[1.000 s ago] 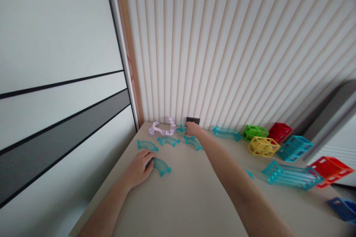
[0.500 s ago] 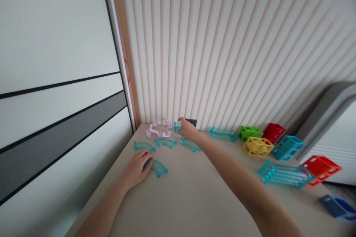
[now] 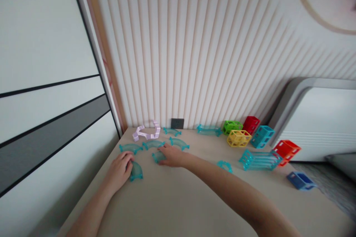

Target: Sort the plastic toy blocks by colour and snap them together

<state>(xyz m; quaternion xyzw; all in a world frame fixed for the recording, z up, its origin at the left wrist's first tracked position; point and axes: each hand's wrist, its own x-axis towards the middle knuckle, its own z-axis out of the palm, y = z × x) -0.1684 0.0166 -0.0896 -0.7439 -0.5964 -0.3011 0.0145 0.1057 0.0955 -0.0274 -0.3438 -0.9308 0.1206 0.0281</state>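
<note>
My left hand has its fingers curled over the upper end of a translucent teal curved track piece lying on the table. My right hand grips another teal curved piece low over the tabletop, its right end hidden under the fingers. Just beyond the hands lie three more curved pieces: one at left, one in the middle and one at right. A further curved piece rests by the wall.
Purple zigzag piece stands by the wall, left of a black socket. Rightward are a long teal piece, green, yellow, red and teal frame blocks, a barred teal piece and a blue block.
My right hand has come back from the wall toward me, holding a curved piece; another piece shows by the wall where it was. My left hand stays on its piece. The view has turned right.
</note>
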